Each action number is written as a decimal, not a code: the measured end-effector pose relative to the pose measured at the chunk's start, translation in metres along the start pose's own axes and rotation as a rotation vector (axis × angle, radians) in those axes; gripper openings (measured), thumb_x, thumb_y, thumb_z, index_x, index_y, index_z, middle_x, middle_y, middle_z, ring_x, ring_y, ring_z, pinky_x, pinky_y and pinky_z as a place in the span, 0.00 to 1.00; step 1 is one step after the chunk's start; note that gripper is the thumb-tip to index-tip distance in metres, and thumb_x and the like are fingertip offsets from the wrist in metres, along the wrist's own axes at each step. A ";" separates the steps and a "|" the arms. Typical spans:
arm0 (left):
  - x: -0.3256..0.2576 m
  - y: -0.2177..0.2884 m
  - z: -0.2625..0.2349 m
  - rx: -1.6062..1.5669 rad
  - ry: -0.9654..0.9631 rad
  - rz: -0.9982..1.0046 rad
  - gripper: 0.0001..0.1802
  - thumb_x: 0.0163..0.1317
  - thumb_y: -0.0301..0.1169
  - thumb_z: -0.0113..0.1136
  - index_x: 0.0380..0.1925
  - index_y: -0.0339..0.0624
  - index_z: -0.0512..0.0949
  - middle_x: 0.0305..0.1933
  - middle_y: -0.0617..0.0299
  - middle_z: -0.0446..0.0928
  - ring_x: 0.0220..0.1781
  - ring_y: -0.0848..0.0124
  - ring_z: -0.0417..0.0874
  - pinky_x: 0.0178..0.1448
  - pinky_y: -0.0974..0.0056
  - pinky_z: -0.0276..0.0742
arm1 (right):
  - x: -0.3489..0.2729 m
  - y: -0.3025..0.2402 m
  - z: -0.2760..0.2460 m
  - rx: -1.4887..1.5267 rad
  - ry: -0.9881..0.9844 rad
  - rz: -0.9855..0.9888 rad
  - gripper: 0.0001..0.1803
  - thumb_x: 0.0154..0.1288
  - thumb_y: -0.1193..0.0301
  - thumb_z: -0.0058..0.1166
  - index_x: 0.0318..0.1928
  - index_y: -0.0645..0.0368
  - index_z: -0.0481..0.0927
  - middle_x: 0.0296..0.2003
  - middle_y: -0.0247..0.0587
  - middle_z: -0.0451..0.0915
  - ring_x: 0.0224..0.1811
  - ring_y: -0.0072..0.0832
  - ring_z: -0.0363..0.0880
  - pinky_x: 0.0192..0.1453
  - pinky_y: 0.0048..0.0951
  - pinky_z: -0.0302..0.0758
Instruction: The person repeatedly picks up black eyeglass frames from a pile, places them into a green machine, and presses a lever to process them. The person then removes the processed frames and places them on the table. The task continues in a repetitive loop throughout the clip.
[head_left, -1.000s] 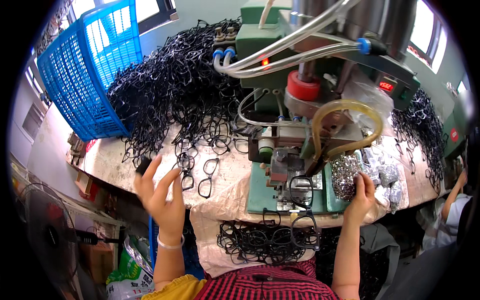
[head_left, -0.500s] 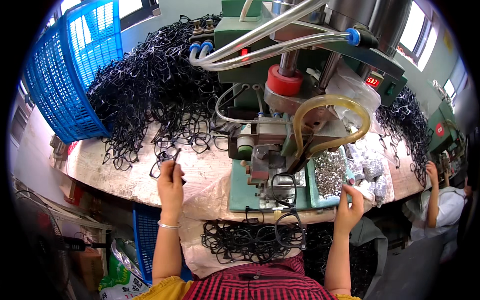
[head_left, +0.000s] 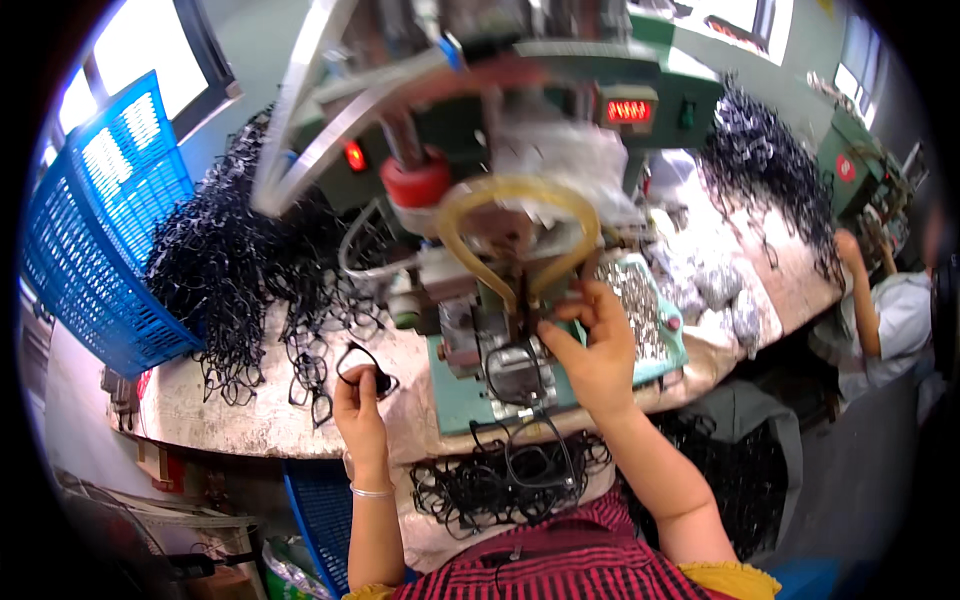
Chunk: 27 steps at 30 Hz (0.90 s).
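Observation:
My left hand (head_left: 360,415) pinches a black eyeglass frame (head_left: 384,380) above the table, left of the press. My right hand (head_left: 600,350) is at the press fixture, thumb and fingers apart, beside the dark lower ends of a looped yellowish tube (head_left: 520,187). I see nothing held in it. Another black eyeglass frame (head_left: 540,418) hangs at the front of the metal fixture (head_left: 465,335), one rim on it and the other over the edge. Below it lies a heap of black eyeglass frames (head_left: 445,495) near my apron.
A green tray of small metal parts (head_left: 675,350) stands right of the fixture, with clear bags (head_left: 720,285) beyond. A large heap of frames (head_left: 235,260) and a tilted blue basket (head_left: 95,240) fill the left. A co-worker (head_left: 880,310) sits at far right.
My right hand has moved from the tray's front edge to the fixture. The left hand still grips its eyeglass frame, now turned so a rim shows. The whole view has shifted.

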<state>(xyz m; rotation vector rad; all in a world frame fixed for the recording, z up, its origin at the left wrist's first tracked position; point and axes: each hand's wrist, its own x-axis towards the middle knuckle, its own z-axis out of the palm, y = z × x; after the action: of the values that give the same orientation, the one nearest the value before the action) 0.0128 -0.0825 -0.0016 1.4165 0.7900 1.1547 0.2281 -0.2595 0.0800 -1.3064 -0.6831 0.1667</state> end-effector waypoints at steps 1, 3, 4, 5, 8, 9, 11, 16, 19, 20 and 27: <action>0.002 -0.003 -0.002 0.008 -0.009 0.015 0.08 0.73 0.28 0.54 0.45 0.36 0.78 0.40 0.63 0.80 0.39 0.77 0.80 0.45 0.72 0.77 | 0.004 -0.007 0.000 0.073 -0.020 0.061 0.25 0.57 0.80 0.63 0.55 0.68 0.71 0.34 0.34 0.80 0.41 0.19 0.77 0.51 0.21 0.72; 0.000 0.008 0.003 -0.086 0.007 0.051 0.08 0.73 0.27 0.54 0.46 0.34 0.78 0.41 0.61 0.81 0.40 0.75 0.81 0.47 0.69 0.79 | -0.003 -0.007 0.001 0.060 -0.008 0.072 0.26 0.57 0.80 0.63 0.56 0.68 0.71 0.33 0.34 0.80 0.42 0.18 0.77 0.53 0.21 0.71; 0.000 0.023 0.011 -0.126 0.026 0.102 0.08 0.73 0.27 0.53 0.46 0.34 0.78 0.42 0.60 0.81 0.41 0.74 0.82 0.48 0.68 0.80 | -0.003 -0.009 0.001 0.052 -0.009 0.062 0.27 0.56 0.80 0.63 0.57 0.68 0.70 0.33 0.34 0.80 0.42 0.18 0.77 0.54 0.21 0.70; 0.002 0.040 0.020 -0.166 0.027 0.200 0.08 0.74 0.26 0.52 0.46 0.33 0.77 0.43 0.59 0.81 0.41 0.72 0.82 0.50 0.66 0.80 | -0.002 -0.006 0.001 0.012 -0.013 0.053 0.28 0.56 0.80 0.63 0.58 0.68 0.70 0.33 0.34 0.80 0.42 0.18 0.77 0.57 0.22 0.69; 0.000 0.118 0.051 -0.335 -0.232 0.657 0.07 0.73 0.24 0.50 0.44 0.34 0.76 0.46 0.52 0.80 0.47 0.64 0.81 0.55 0.58 0.79 | 0.000 -0.005 0.005 0.124 -0.074 0.088 0.29 0.56 0.80 0.63 0.59 0.68 0.69 0.35 0.34 0.81 0.43 0.19 0.78 0.58 0.23 0.70; 0.001 0.142 0.058 -0.168 -0.287 0.758 0.06 0.73 0.23 0.50 0.43 0.33 0.76 0.46 0.50 0.80 0.48 0.63 0.82 0.56 0.58 0.78 | 0.000 -0.014 0.007 0.184 -0.090 0.102 0.31 0.57 0.80 0.63 0.61 0.68 0.68 0.37 0.36 0.81 0.44 0.21 0.78 0.59 0.26 0.70; 0.007 0.158 0.072 0.054 -0.305 0.785 0.04 0.71 0.21 0.51 0.40 0.30 0.75 0.45 0.46 0.80 0.47 0.61 0.82 0.59 0.58 0.75 | -0.004 -0.020 0.014 0.221 -0.080 0.149 0.31 0.57 0.80 0.62 0.62 0.68 0.67 0.40 0.38 0.82 0.47 0.22 0.78 0.60 0.27 0.70; 0.001 0.151 0.075 -0.062 -0.405 0.731 0.05 0.66 0.20 0.54 0.39 0.31 0.77 0.43 0.49 0.82 0.45 0.63 0.83 0.57 0.59 0.73 | -0.016 -0.041 0.007 0.224 -0.126 0.158 0.32 0.60 0.80 0.62 0.64 0.66 0.66 0.47 0.43 0.83 0.53 0.24 0.77 0.62 0.28 0.68; -0.013 0.139 0.076 0.129 -0.424 0.871 0.04 0.62 0.25 0.62 0.36 0.38 0.82 0.35 0.53 0.87 0.34 0.63 0.83 0.46 0.61 0.72 | -0.011 -0.044 0.005 0.224 -0.179 0.208 0.31 0.60 0.80 0.61 0.64 0.66 0.66 0.48 0.43 0.83 0.54 0.24 0.77 0.63 0.29 0.68; -0.016 0.140 0.078 0.146 -0.387 0.930 0.03 0.61 0.25 0.64 0.35 0.40 0.83 0.36 0.54 0.87 0.31 0.63 0.83 0.40 0.61 0.75 | -0.008 -0.042 0.006 0.212 -0.164 0.217 0.31 0.61 0.80 0.61 0.64 0.66 0.66 0.47 0.43 0.83 0.53 0.24 0.77 0.62 0.28 0.68; 0.014 0.155 0.073 -0.098 -0.357 0.684 0.06 0.69 0.20 0.51 0.42 0.32 0.76 0.43 0.49 0.80 0.44 0.63 0.83 0.55 0.59 0.75 | -0.010 -0.037 0.012 0.390 -0.015 0.321 0.27 0.65 0.82 0.56 0.64 0.68 0.66 0.50 0.43 0.82 0.52 0.23 0.78 0.59 0.25 0.72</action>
<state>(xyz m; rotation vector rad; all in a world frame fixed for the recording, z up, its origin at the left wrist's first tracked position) 0.0654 -0.1226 0.1569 1.8034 -0.0223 1.3583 0.2037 -0.2649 0.1117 -1.0296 -0.4214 0.5438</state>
